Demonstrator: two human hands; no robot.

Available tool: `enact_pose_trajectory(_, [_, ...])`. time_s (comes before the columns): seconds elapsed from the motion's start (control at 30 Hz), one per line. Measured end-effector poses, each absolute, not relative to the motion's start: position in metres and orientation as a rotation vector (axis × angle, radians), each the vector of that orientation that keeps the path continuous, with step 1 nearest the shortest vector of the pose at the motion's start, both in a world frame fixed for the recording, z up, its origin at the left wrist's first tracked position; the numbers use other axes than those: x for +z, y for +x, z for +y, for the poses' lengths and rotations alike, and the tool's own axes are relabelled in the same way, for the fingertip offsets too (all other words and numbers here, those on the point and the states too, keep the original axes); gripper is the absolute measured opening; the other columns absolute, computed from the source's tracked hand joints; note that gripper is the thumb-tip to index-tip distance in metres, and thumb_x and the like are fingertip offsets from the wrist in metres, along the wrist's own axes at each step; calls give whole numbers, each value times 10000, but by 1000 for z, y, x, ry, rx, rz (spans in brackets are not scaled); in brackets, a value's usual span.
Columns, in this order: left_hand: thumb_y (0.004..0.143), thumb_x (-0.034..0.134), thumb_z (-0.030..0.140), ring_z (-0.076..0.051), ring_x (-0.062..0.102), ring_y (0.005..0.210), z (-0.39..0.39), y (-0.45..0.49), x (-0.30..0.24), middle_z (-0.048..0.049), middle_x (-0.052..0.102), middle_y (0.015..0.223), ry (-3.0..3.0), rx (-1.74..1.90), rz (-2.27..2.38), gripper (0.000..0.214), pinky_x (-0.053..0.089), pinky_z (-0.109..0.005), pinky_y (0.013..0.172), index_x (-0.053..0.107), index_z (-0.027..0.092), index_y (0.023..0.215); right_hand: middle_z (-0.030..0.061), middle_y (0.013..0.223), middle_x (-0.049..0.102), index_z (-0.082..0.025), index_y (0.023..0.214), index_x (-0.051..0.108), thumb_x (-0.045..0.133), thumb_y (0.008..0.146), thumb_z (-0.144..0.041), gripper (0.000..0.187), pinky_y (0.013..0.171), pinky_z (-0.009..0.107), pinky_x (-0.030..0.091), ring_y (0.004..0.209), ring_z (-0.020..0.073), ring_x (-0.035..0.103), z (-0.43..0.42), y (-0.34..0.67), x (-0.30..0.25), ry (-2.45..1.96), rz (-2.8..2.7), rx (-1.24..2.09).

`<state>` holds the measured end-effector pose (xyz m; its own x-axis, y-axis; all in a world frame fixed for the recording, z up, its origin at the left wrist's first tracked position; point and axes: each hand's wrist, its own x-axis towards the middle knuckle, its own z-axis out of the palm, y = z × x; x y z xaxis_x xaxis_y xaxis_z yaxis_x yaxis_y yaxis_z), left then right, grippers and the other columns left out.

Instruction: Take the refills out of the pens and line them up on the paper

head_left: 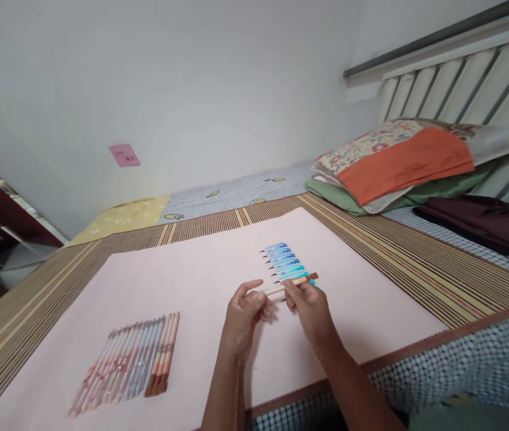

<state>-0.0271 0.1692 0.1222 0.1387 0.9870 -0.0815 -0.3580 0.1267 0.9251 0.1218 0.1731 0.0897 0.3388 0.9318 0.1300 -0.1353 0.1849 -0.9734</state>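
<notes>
A pen with a pale barrel and an orange-brown end is held up over the pink sheet. My right hand pinches it near its brown end. At the pale left end is my left hand, thumb and fingers closed around the tip while the index finger sticks out. Just beyond, a column of blue-and-white pens with dark tips lies side by side, partly covered by my right hand and the held pen. To the left, a row of slim pens in pink, grey-blue and brown-orange lies on the sheet.
Under the sheet is a striped woven mat on a bed. Folded pillows and cloths are stacked at the right, beside a dark maroon cloth. A white radiator stands behind them. A pink note is on the wall.
</notes>
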Motion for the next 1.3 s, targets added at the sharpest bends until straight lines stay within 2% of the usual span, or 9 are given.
enact_pose_trajectory(0.1, [610, 937, 416, -121, 599, 526, 168, -27, 123, -45, 724, 684, 936, 1176, 905, 461, 431, -242, 556, 722, 135, 907, -16, 524, 520, -187, 650, 636, 741, 757, -711, 545, 493, 278, 357, 497, 120, 435, 173, 123, 89, -1114, -906, 922])
enact_pose_trajectory(0.3, [726, 721, 752, -94, 450, 338, 169, -23, 116, -22, 549, 414, 905, 1013, 1048, 634, 248, -240, 413, 663, 128, 626, 1, 552, 564, -186, 677, 664, 748, 749, -706, 532, 519, 288, 400, 527, 136, 476, 172, 123, 95, -1096, -933, 899])
enact_pose_trajectory(0.5, [571, 952, 466, -127, 612, 542, 169, -22, 119, -46, 728, 692, 916, 1187, 908, 528, 442, -241, 553, 732, 132, 915, -2, 555, 562, -178, 704, 681, 736, 749, -728, 554, 522, 292, 396, 517, 131, 472, 175, 127, 89, -1098, -926, 908])
enact_pose_trajectory(0.7, [727, 682, 794, -83, 389, 325, 167, -18, 114, 7, 492, 390, 874, 1112, 1065, 668, 244, -239, 390, 626, 146, 575, -13, 574, 545, -174, 765, 695, 739, 792, -675, 503, 522, 287, 385, 527, 129, 474, 171, 124, 91, -1023, -986, 937])
enact_pose_trajectory(0.77, [713, 693, 800, -86, 429, 348, 166, -18, 116, -6, 542, 435, 837, 1106, 1051, 674, 259, -233, 403, 662, 130, 649, -16, 571, 540, -178, 737, 675, 743, 786, -680, 509, 510, 282, 371, 516, 122, 460, 171, 124, 90, -1029, -967, 941])
enact_pose_trajectory(0.93, [543, 974, 459, -94, 583, 517, 167, -19, 121, -8, 692, 667, 845, 1184, 859, 544, 423, -209, 534, 696, 139, 884, -14, 547, 543, -188, 672, 642, 751, 766, -694, 525, 502, 281, 371, 500, 120, 450, 173, 126, 88, -1091, -923, 932])
enact_pose_trajectory(1.07, [626, 870, 632, -58, 421, 357, 168, -19, 117, 11, 570, 487, 801, 1131, 995, 557, 276, -209, 397, 647, 123, 663, 6, 570, 584, -176, 694, 681, 758, 744, -705, 538, 519, 283, 398, 532, 135, 493, 172, 126, 90, -1094, -950, 925])
enact_pose_trajectory(1.17, [658, 789, 737, -73, 429, 352, 168, -19, 116, 1, 553, 456, 732, 1107, 1053, 646, 265, -211, 383, 679, 103, 703, 13, 568, 595, -172, 692, 689, 755, 739, -711, 546, 526, 286, 407, 536, 140, 507, 172, 125, 89, -1102, -947, 931])
enact_pose_trajectory(1.3, [549, 961, 511, -69, 520, 452, 169, -21, 117, -10, 675, 628, 729, 1171, 890, 597, 348, -180, 448, 708, 115, 917, 10, 542, 590, -183, 635, 653, 765, 734, -701, 539, 527, 289, 405, 519, 138, 507, 174, 126, 86, -1144, -903, 914])
